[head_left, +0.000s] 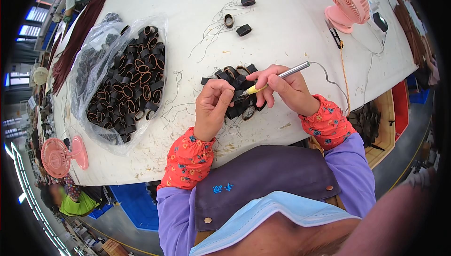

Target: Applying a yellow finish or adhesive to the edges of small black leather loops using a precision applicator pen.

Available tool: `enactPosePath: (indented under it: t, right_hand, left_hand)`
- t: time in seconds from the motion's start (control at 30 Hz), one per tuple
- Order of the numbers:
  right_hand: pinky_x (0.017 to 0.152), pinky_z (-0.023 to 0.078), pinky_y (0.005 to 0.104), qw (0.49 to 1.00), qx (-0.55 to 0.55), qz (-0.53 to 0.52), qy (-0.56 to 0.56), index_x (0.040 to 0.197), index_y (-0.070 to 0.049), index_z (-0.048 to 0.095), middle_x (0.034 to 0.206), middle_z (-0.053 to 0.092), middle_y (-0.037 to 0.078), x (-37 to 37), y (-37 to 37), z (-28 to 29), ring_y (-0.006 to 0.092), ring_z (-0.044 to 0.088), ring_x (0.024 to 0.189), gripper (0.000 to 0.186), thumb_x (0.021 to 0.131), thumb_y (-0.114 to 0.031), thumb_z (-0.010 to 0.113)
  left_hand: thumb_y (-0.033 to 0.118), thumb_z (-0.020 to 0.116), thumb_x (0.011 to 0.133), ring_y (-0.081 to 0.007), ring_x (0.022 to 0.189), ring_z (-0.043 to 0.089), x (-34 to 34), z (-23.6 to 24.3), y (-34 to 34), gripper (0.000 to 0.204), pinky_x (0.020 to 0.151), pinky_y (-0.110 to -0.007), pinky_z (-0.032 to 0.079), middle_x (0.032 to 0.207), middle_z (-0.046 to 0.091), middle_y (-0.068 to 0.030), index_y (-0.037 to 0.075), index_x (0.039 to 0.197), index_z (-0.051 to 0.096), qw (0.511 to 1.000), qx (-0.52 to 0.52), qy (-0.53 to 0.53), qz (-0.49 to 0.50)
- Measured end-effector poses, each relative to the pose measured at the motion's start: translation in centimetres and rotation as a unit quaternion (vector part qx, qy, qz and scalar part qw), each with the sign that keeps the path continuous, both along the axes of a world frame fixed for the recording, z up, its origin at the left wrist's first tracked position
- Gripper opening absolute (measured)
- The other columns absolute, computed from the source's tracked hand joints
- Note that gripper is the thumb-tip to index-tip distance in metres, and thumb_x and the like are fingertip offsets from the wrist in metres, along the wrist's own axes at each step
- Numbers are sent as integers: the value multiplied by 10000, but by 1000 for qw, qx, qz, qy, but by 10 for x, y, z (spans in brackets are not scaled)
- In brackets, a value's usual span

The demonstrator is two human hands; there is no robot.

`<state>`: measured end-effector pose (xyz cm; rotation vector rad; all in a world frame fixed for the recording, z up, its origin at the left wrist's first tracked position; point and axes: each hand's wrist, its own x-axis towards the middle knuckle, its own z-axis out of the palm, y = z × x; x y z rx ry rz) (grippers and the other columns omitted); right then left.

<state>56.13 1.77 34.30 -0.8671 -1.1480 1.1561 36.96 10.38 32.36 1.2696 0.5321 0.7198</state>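
Note:
My right hand (290,89) grips a wired pen-like tool (295,69) with a metal barrel and a yellow section near its tip. That tip points down-left, at a small black band loop (240,94) pinched between the thumb and fingers of my left hand (212,108). Whether the tip touches the loop, I cannot tell. Behind and below both hands lies a small pile of black loops (230,71) with loose threads, partly hidden by my fingers. Farther off on the table are 3 separate loops, one of them a black loop (244,30), with long threads trailing left.
A clear plastic bag (84,79) full of black loops lies to the left. Pink fans stand at the far right (347,2) and near left (56,157). Thread snips (334,35) and an orange cord (345,70) lie right. Beside the table, a crate (387,110) holds dark strips.

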Motion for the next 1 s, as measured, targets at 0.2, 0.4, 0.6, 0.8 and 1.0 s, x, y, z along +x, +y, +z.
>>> enactPosePath:
  t: [0.2,0.4,0.6,0.8,1.0]
  right_hand:
    - [983,384,350,1000,-3,2,3,960,-23,586,565,545,9,0,0,0,127,608,640,287,993,-244,407]
    - [955,400,335,1000,0,1,-1,967,-21,583,564,544,11,-1,0,-1,127,607,635,296,995,-256,405]
    - [839,463,304,1000,5,-30,3,1021,-7,565,698,591,42,-2,-3,1,140,616,719,207,959,-191,493]
    - [737,483,298,957,104,-75,-259,1083,-64,580,918,606,94,-8,6,-1,196,600,861,318,786,-22,684]
    - [697,502,303,921,165,-140,-325,1056,-59,573,942,619,115,-3,4,2,219,607,821,330,763,55,674]
  left_hand:
    - [69,533,933,-30,689,452,0,-1,0,31,613,-175,389,835,520,30,76,963,530,1000,2,0,-3]
    - [75,536,933,-29,689,450,1,0,-1,29,611,-176,388,829,518,30,77,962,529,1000,-2,-1,-1]
    - [104,523,947,-28,653,451,-1,2,0,25,571,-157,369,830,524,28,85,963,518,1000,1,-2,-13]
    - [117,494,961,-58,682,519,2,1,-1,65,567,-182,413,855,556,-15,66,999,485,1000,-1,-10,-20]
    - [118,452,974,-61,587,488,0,1,1,120,551,-196,406,834,581,-52,46,1071,456,999,28,42,-2]
